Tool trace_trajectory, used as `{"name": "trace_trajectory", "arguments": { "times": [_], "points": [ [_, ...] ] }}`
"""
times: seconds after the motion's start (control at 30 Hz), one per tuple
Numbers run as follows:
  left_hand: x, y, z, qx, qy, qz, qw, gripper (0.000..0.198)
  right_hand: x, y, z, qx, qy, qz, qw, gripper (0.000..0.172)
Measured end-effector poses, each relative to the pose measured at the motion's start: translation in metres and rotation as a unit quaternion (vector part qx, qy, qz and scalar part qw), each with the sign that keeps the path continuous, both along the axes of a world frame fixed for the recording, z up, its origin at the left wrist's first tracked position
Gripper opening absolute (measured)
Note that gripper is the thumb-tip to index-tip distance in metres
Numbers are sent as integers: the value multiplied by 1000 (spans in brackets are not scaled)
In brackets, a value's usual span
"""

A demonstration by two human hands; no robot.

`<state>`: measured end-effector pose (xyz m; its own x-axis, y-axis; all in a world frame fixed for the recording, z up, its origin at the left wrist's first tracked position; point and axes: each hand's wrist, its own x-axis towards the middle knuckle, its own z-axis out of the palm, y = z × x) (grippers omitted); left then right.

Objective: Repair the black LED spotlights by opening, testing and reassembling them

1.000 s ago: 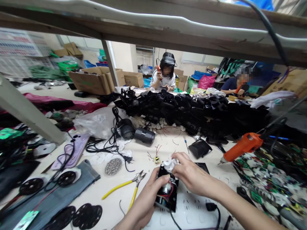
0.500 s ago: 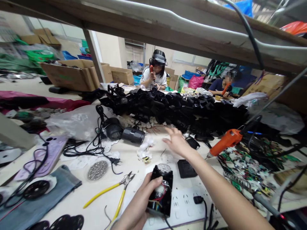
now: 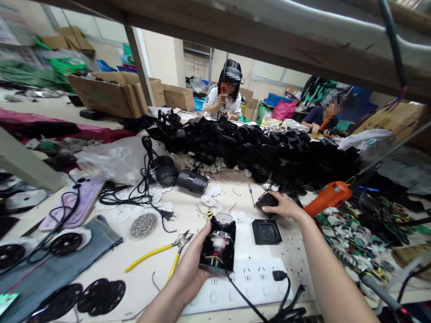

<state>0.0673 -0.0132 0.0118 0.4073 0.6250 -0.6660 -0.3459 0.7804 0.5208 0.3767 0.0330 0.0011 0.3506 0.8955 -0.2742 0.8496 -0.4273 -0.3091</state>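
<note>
My left hand (image 3: 191, 271) holds an open black plastic housing (image 3: 208, 255), thumb along its side. Inside it a small motor (image 3: 220, 242) and red and other coloured wires show, and a black cable runs from its lower end. My right hand (image 3: 284, 207) is closed round a black plastic part (image 3: 265, 202), thumb and fingers on either side. Just below that hand lies a square black plastic piece (image 3: 266, 232) with a recessed face. Yellow-handled cutting pliers (image 3: 150, 256) lie left of my left hand.
A white power strip (image 3: 242, 287) lies beneath the housing. To the right are an orange electric screwdriver (image 3: 328, 198) and a heap of circuit boards (image 3: 353, 242). Black parts (image 3: 235, 143) are piled behind. A dish of screws (image 3: 144, 224) stands left. Two people work opposite.
My right hand has moved right and closed on the black plastic part; before, it reached over the table with fingers spread. The housing stays in my left hand. The view has shifted slightly.
</note>
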Motion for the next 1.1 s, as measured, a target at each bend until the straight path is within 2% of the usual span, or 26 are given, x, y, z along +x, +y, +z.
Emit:
{"name": "trace_trajectory", "arguments": {
  "times": [0.3,0.63,0.7,0.8,0.93,1.0,1.1],
  "points": [
    [-3,5,2,-4,-10,7,1000,46,-4,-5,-7,72,2,-38,997,81],
    [-5,8,0,-3,-35,-2,999,48,-1,-9,-18,88,43,-10,995,89],
    [-5,8,0,-7,-39,-10,999,50,-2,-9,-16,99,41,-15,994,84],
    [-6,9,0,-6,-40,-15,999,51,-10,-8,-4,134,30,-28,990,73],
    [-4,10,-1,-7,-42,-16,999,54,-41,-15,35,197,30,8,980,76],
    [-3,11,-3,-10,-41,-20,999,56,-67,-28,59,270,65,89,956,71],
    [0,13,-7,-20,-56,-24,998,60,-111,-52,86,286,139,236,918,77]
  ]
}}
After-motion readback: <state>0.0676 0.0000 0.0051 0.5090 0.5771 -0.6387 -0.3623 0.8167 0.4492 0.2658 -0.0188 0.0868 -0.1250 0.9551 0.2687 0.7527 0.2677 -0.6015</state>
